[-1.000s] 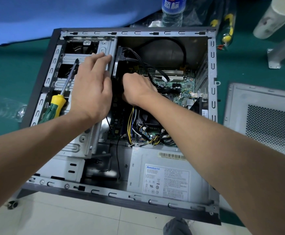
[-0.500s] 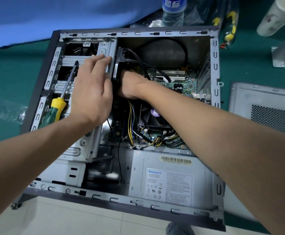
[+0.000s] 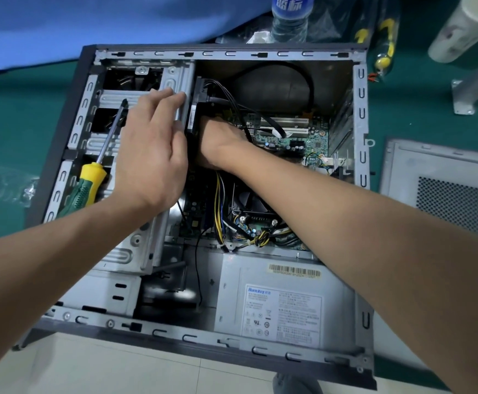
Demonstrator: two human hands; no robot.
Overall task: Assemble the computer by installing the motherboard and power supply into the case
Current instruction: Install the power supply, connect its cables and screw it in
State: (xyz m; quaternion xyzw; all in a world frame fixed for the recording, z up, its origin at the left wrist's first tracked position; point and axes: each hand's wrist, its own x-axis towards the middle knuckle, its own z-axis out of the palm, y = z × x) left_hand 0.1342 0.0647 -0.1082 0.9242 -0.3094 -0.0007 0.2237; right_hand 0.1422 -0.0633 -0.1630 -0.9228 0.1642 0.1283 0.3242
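Note:
The grey computer case (image 3: 226, 54) lies open on its side. The green motherboard (image 3: 297, 137) is inside at the back right, with black cables arching over it. The silver power supply (image 3: 283, 302) sits in the near right corner, label up. My left hand (image 3: 152, 155) rests on the metal drive cage (image 3: 110, 98), its fingers nearly straight over the cage's right edge. My right hand (image 3: 218, 140) reaches down beside a black drive (image 3: 192, 120) at the cage's side. Its fingers are hidden below.
A screwdriver (image 3: 90, 180) with a yellow-green handle lies on the drive cage, left of my left hand. The CPU fan (image 3: 249, 200) and yellow-black wires sit under my right forearm. The removed side panel (image 3: 445, 194) lies to the right. A water bottle (image 3: 289, 15) stands behind the case.
My right hand has moved left and deeper into the case, from over the motherboard cables to the side of the drive cage. My left hand has stayed on the cage.

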